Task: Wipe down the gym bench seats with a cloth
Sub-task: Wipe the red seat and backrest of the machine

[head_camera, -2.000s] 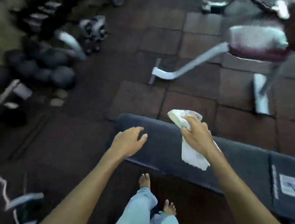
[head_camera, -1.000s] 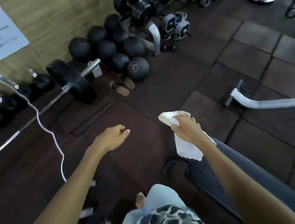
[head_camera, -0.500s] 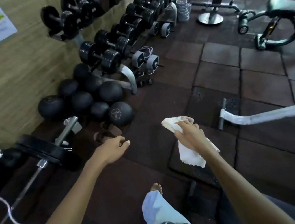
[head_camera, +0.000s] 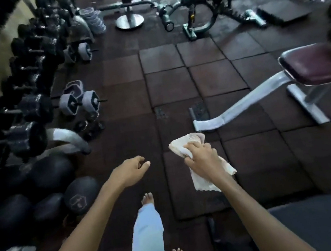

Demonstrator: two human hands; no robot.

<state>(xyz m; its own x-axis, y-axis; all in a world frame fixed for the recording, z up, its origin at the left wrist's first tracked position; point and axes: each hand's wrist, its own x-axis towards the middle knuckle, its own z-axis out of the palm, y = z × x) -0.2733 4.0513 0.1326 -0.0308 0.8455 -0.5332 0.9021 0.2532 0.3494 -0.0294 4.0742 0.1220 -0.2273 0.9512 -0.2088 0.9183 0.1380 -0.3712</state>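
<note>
A crumpled white cloth (head_camera: 195,164), soft and creased, is gripped in the closed grip of the right hand (head_camera: 202,158) and held in the air above the square rubber floor tiles (head_camera: 257,161), with a loose end hanging below the wrist. The left hand (head_camera: 131,169) is held out empty beside it, fingers loosely curled and holding nothing. A dark padded bench surface (head_camera: 325,224) is seen at the lower right, a maroon cushioned seat (head_camera: 315,62) on a pale metal frame lies farther right, and round black dumbbells (head_camera: 21,137) are racked at the left.
</note>
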